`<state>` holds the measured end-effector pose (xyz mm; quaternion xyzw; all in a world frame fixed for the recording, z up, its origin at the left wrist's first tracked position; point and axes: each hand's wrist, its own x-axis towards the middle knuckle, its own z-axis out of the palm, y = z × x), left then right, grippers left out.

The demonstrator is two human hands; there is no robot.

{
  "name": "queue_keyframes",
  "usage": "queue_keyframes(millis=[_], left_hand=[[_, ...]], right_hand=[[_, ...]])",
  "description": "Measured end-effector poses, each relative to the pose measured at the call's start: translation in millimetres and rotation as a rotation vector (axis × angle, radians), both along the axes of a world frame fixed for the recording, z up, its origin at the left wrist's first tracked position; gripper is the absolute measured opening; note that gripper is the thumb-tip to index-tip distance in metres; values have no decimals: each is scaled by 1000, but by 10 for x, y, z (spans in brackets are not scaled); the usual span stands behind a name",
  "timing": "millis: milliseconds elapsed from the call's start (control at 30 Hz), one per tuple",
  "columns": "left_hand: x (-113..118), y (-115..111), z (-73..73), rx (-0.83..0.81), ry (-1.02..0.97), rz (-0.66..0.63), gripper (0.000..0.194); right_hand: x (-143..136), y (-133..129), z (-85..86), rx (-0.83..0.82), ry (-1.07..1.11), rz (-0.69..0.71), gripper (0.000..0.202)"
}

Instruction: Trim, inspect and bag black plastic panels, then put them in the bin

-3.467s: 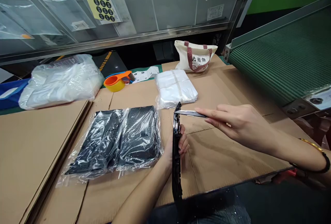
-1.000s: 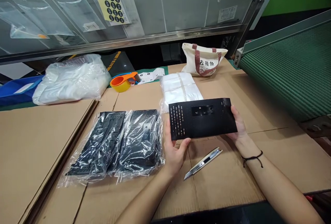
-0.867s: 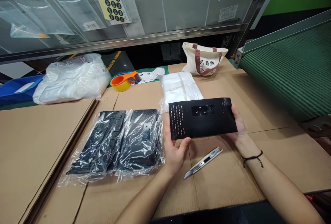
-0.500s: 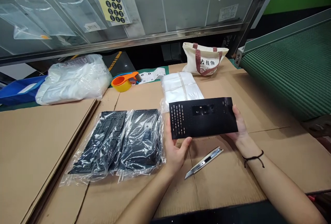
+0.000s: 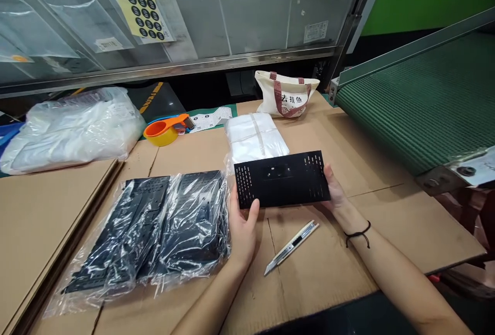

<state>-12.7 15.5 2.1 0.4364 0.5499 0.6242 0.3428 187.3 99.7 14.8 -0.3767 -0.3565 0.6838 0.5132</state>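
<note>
A flat black panel [image 5: 286, 188] with rows of small slots at both ends is held up over the cardboard. My left hand [image 5: 243, 227] grips its left end, thumb at the lower edge. My right hand [image 5: 335, 190] is closed on the right end, with most of its fingers hidden behind the panel. Below it lies a utility knife [image 5: 292, 247] with its blade out, touched by neither hand. To the left are more black panels in clear plastic bags [image 5: 189, 221]. Just behind the held panel rests a stack of white plastic bags [image 5: 253, 136].
A tape dispenser [image 5: 162, 131] and a large plastic-wrapped bundle [image 5: 77, 126] stand at the back left. A cloth tote bag [image 5: 286, 95] sits at the back. On the right is a green conveyor belt [image 5: 425, 98]. Stacked cardboard [image 5: 50, 211] forms a raised edge at the left.
The view has swung to the right, so things appear further left. Both hands still hold the black panel, whose tilt has changed slightly; more slots show at its right end.
</note>
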Motion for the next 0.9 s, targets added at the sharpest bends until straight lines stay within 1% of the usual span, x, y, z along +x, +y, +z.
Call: queue_keyframes(millis=[67, 167, 300, 367, 467, 533, 600, 633, 667, 700, 767, 900], left_hand=[[-12, 9, -20, -35, -4, 15, 59], [-14, 20, -14, -73, -30, 42, 60], [-13, 22, 18, -84, -28, 83, 66], [-17, 15, 9, -89, -30, 92, 70], [-22, -4, -39, -29, -83, 56, 67], [-20, -18, -69, 48, -164, 21, 60], [-11, -29, -73, 102, -217, 4, 56], [-4, -32, -64, 112, -222, 2, 56], [3, -33, -48, 120, -218, 3, 58], [11, -33, -29, 128, -213, 4, 60], [23, -28, 9, 138, -213, 5, 63], [29, -25, 33, 124, -213, 17, 67]], right_hand=[[-8, 4, -7, 92, -102, -23, 65], [-5, 32, -30, 230, -280, -51, 61], [11, 91, -69, 350, -404, -72, 47], [20, 99, -70, 433, -471, -105, 41], [30, 53, -31, 564, -549, -181, 28], [28, -7, 3, 737, -648, -282, 23], [14, -69, 20, 954, -796, -418, 33], [4, -93, 18, 1039, -863, -479, 42], [-8, -110, 9, 1087, -910, -522, 50], [-20, -119, -7, 1092, -928, -542, 58], [-37, -113, -51, 1069, -926, -544, 67], [-38, -72, -138, 1031, -888, -521, 72]])
